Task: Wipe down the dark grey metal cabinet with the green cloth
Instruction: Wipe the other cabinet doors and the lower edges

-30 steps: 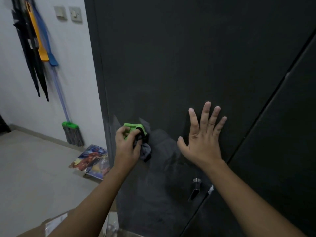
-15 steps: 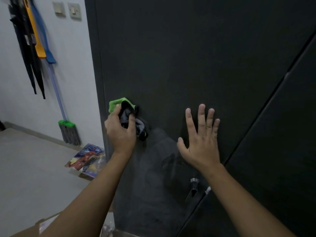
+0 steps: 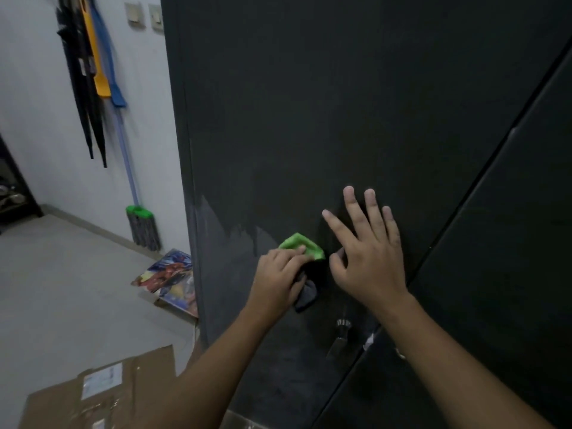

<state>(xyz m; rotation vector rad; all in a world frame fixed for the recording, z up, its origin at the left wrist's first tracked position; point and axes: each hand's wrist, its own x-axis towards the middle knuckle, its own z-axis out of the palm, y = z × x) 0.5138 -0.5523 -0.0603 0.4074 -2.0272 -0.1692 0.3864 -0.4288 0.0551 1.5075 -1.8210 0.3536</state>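
Observation:
The dark grey metal cabinet (image 3: 340, 103) fills the right and middle of the view, with a lighter wiped patch low on its left door. My left hand (image 3: 278, 280) grips the bunched green cloth (image 3: 305, 244) and presses it against that door; a dark part of the cloth hangs below the hand. Just to the right, my right hand (image 3: 368, 255) lies flat on the door with fingers spread. A small metal handle (image 3: 340, 332) sits below both hands near the gap between the doors.
On the white wall to the left hang umbrellas (image 3: 83, 88), and a mop (image 3: 140, 224) leans there. A colourful packet (image 3: 170, 277) lies on the floor by the cabinet's corner. Flattened cardboard (image 3: 102, 391) covers the floor at the bottom left.
My left hand has swept the cloth from the door's left edge down and to the right, ending beside my right hand. The right hand stays pressed on the door.

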